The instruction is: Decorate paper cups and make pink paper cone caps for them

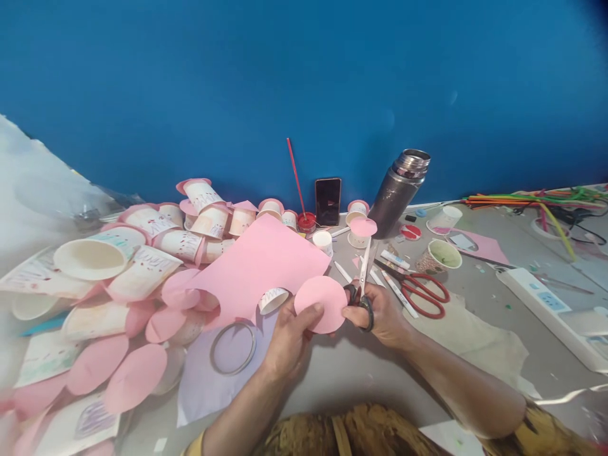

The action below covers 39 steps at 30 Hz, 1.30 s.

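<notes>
In my left hand [293, 335] is a pink paper disc [319, 303], pinched with the thumb on top. My right hand [382, 316] is closed around the dark handles of a pair of scissors [363, 269], whose blades point up and away from me. The thumb of that hand also touches the disc's right edge. Behind the disc lies a large pink paper sheet [266, 259] with rounded cut-outs along its near edge. A small paper cup piece [273, 300] with a zigzag line sits by my left fingers.
Many decorated paper cups [142, 269] with pink discs pile up on the left. A tape ring [232, 349] rests on lilac paper [204, 380]. Red-handled scissors [427, 294], a dark flask [396, 196], a phone [327, 201] and a power strip [546, 304] stand or lie beyond and right.
</notes>
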Motion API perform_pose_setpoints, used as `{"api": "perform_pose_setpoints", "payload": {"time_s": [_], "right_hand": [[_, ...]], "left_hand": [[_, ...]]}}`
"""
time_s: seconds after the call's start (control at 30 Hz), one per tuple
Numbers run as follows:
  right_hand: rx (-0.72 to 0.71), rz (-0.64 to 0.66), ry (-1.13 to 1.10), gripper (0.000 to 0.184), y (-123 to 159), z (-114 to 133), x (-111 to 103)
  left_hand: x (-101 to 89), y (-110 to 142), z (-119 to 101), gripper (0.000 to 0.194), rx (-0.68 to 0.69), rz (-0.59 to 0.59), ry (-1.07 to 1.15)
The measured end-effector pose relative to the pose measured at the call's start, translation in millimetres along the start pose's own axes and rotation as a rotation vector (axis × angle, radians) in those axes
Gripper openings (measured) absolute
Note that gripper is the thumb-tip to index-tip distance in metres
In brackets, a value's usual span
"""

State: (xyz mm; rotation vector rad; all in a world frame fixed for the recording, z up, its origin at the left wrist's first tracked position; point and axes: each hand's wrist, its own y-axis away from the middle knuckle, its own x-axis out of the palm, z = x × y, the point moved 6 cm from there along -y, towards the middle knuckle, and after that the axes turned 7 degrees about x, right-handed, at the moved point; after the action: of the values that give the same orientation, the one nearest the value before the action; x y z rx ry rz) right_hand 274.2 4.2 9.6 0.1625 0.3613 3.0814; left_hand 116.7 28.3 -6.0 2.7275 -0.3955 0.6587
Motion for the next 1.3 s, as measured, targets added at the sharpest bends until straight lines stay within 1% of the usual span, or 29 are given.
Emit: {"api": "perform_pose_setpoints", "payload": {"time_s": [0.1, 0.2, 0.27, 0.3, 0.43, 0.6, 0.8, 1.0, 1.3], "right_hand": [[0.017, 0.043, 0.010, 0.038, 0, -4, 2], [0.034, 0.129, -0.014, 0.056, 0, -13, 7], [0.036, 0.188, -0.016, 0.067, 1, -20, 11], [0.040, 0.216, -0.008, 0.069, 1, -23, 13], [0.087, 0.287, 0.010, 0.072, 4, -35, 22], [0.125, 0.286, 0.060, 0.072, 5, -39, 26], [0.081, 0.264, 0.151, 0.070, 4, -36, 26], [0.067, 0.235, 0.150, 0.070, 4, -37, 25], [0.086, 0.232, 0.153, 0.070, 3, -36, 26]], "left_hand": [[-4.3, -2, -5, 0.037, 0.050, -0.076, -0.024], [-5.9, -3, -16, 0.040, 0.125, -0.167, 0.006], [-5.0, -2, -21, 0.044, 0.145, -0.190, 0.032], [-4.7, -2, -23, 0.045, 0.145, -0.196, 0.042], [-5.4, -2, -24, 0.048, 0.145, -0.206, 0.057], [-5.5, -2, -23, 0.045, 0.189, -0.217, 0.086], [-7.1, -1, -21, 0.039, 0.204, -0.253, 0.123], [-7.6, -1, -19, 0.037, 0.203, -0.252, 0.146], [-7.0, -2, -19, 0.037, 0.212, -0.258, 0.134]]}}
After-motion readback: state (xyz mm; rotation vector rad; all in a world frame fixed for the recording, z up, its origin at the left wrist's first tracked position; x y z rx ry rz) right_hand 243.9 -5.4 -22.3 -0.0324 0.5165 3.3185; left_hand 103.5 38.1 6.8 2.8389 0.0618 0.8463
